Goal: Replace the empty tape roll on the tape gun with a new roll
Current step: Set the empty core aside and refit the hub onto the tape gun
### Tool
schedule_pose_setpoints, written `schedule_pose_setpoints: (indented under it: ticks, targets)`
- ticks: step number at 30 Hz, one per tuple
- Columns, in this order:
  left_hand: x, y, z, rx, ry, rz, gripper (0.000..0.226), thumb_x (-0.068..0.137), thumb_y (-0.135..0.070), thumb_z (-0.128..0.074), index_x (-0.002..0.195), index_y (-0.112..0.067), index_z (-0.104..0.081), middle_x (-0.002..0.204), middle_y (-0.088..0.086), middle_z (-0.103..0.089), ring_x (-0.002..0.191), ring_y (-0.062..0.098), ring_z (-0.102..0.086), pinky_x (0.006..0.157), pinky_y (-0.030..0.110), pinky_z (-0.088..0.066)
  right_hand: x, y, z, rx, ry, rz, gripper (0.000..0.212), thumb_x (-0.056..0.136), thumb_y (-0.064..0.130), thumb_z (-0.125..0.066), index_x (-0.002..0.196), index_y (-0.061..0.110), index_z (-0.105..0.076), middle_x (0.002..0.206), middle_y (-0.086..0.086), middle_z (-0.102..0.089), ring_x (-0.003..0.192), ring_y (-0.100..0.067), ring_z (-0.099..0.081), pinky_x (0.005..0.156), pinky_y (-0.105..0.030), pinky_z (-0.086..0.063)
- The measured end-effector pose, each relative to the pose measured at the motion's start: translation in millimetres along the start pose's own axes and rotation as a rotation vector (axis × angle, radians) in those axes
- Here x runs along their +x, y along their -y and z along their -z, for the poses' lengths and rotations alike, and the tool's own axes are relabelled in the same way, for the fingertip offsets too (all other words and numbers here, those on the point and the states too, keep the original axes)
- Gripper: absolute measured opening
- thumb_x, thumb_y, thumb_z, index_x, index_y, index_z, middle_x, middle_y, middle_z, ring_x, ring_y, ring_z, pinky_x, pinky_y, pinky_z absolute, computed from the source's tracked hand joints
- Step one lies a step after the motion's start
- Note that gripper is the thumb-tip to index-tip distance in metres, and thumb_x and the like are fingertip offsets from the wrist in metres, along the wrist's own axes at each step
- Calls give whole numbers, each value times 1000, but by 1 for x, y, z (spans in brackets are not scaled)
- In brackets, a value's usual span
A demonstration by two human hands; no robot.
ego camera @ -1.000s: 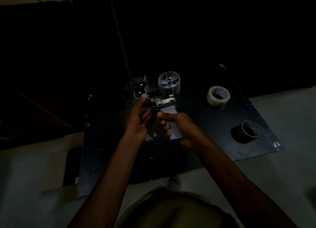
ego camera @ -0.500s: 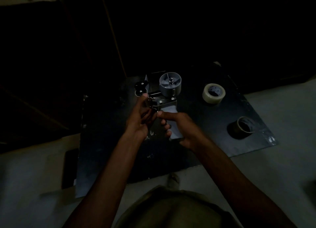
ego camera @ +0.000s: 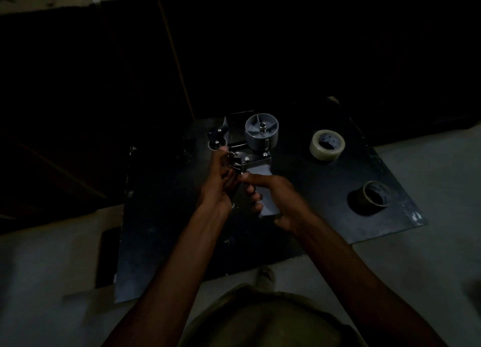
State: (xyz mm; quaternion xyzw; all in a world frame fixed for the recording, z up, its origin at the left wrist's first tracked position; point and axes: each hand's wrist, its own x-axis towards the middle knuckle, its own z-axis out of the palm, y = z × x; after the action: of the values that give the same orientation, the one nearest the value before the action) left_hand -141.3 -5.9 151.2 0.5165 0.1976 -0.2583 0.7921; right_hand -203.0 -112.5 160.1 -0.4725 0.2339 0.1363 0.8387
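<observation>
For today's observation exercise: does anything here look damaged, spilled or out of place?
Nothing stands out. The tape gun, its spool bare, is held in both hands; the new roll and the empty core lie apart on the dark board.

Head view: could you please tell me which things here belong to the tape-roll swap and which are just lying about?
Job:
tape gun, bare hub
new tape roll
empty core
left hand
right hand

Lying about:
black board
dark flat object beside it
</observation>
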Motion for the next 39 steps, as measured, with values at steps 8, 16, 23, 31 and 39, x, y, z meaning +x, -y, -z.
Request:
schedule_pose_setpoints:
  ticks: [8,16,23,31,39]
  targets:
    - [0,5,-9,16,-7,48,100,50,-69,-72,120,1,-61,79,7,-63,80,27,-59,83,45,-47,2,3,5,12,-17,-12,7,87,18,-65,84,13,-60,58,3,-52,40,-5,-44,35,-17,-35]
    - [-7,16,-22,-1,48,103,61,76,-70,-52,66,-10,-62,48,5,-48,39,19,-48,46,25,-45,3,3,13,10,-28,-5,13,87,20,-64,78,13,-60,59,2,-49,43,-7,-43,36,-18,-35]
    - [-8,33,-27,-57,-72,99,61,69,-71,-59,81,-12,-68,51,3,-54,43,18,-50,43,23,-45,12,-8,26,32,-23,-7,11,85,22,-66,83,12,-62,62,1,-51,46,-8,-45,38,-20,-36]
    - [-9,48,-27,-94,-128,80,60,69,-62,-67,98,-11,-72,61,0,-62,47,10,-58,46,20,-47,27,-19,42,-32,-43,20,44,77,34,-73,112,8,-65,68,2,-59,51,-9,-54,42,-22,-42]
    - [-2,53,-18,-55,-118,47,52,75,-63,-61,79,-12,-71,58,3,-65,44,14,-61,45,23,-51,41,-28,50,0,58,-15,29,74,36,-75,89,15,-63,65,2,-54,50,-11,-48,43,-24,-39]
